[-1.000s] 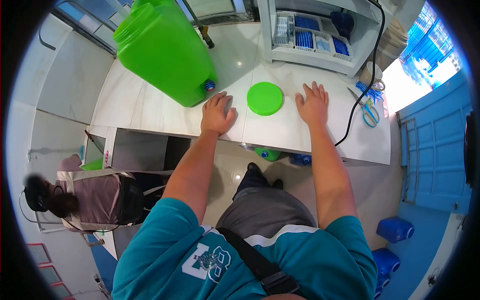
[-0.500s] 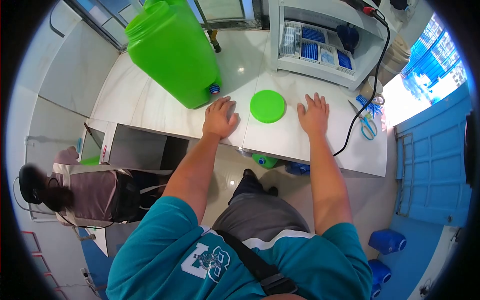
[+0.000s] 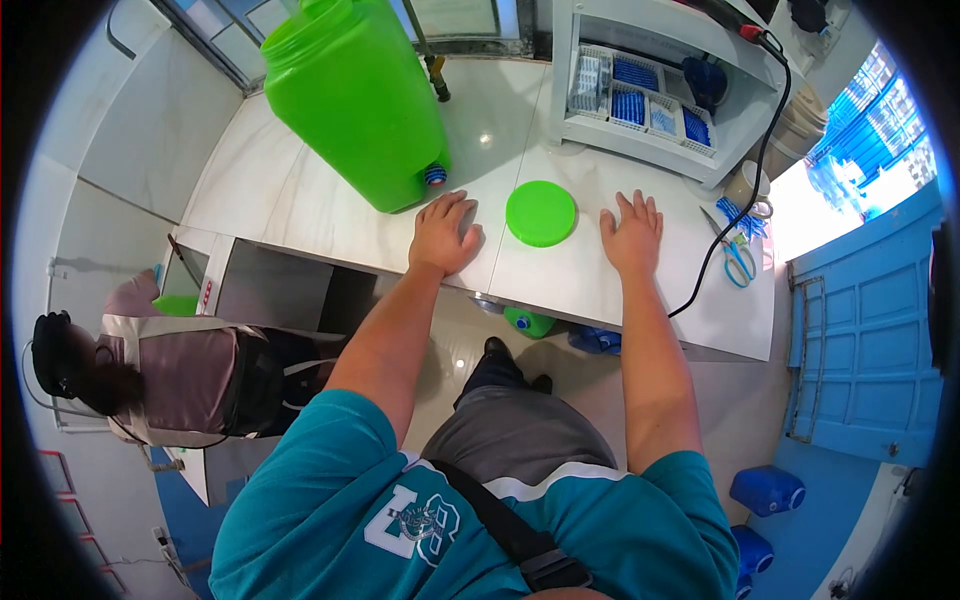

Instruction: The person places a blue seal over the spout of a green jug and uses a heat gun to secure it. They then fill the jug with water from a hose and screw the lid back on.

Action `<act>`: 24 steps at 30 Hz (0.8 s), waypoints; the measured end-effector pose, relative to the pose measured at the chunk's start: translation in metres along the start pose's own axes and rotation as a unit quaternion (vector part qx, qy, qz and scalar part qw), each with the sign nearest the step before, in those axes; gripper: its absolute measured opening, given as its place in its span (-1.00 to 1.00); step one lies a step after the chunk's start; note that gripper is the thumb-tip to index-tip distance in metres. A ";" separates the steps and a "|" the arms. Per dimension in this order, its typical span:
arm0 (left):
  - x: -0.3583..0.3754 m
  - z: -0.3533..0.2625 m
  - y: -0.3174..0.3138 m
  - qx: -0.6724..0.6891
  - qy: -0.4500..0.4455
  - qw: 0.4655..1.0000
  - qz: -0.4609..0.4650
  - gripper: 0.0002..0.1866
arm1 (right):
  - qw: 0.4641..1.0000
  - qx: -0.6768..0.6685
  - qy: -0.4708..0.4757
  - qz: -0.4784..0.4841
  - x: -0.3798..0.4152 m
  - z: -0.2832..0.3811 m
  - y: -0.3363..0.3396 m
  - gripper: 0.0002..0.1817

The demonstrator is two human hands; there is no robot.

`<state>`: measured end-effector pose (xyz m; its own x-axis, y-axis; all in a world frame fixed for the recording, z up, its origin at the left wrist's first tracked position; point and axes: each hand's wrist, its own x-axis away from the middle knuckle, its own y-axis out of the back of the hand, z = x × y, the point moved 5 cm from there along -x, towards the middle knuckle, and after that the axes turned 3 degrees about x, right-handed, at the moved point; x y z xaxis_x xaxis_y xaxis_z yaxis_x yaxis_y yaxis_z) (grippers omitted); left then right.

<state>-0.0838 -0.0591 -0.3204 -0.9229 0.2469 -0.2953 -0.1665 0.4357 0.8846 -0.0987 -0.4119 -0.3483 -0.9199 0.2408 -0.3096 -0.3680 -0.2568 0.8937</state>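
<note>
My left hand [image 3: 445, 234] lies flat on the white counter [image 3: 340, 222], its fingers stretched out and holding nothing. Just beyond it stands a large green water jug [image 3: 365, 105] with its wide mouth uncovered and a blue-striped cap low on its side. Between my two hands a round green lid [image 3: 541, 213] rests flat, touched by neither. To the right of the lid, my right hand [image 3: 632, 236] is also down on the counter with its fingers spread. A pair of blue-handled scissors [image 3: 738, 262] lies farther right.
A white shelf unit [image 3: 640, 140] with baskets of blue and white packets stands at the back. A black cable [image 3: 752, 190] hangs down across the right side. Another person [image 3: 180, 375] works at the left. Blue jugs [image 3: 768, 490] stand on the floor at right.
My hands, the lid and the jug keep their places on the counter, while the whole view has shifted slightly. The other person's arm at the left now reaches farther forward.
</note>
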 end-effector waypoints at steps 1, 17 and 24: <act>0.000 0.001 0.000 0.000 0.001 1.000 0.000 -0.42 | 1.000 0.000 0.001 0.001 0.000 0.000 0.000 -0.41; -0.001 0.000 0.000 -0.002 -0.010 1.000 -0.013 -0.46 | 1.000 0.006 0.000 0.008 -0.001 0.001 0.000 -0.42; -0.001 0.000 -0.001 -0.004 -0.012 1.000 -0.014 -0.46 | 1.000 0.002 -0.001 0.008 0.000 0.000 -0.001 -0.41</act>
<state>-0.0831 -0.0599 -0.3205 -0.9094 0.2549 -0.3287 -0.1953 0.4360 0.8785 -0.0981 -0.4119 -0.3487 -0.9253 0.2382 -0.2951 -0.3530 -0.2566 0.8998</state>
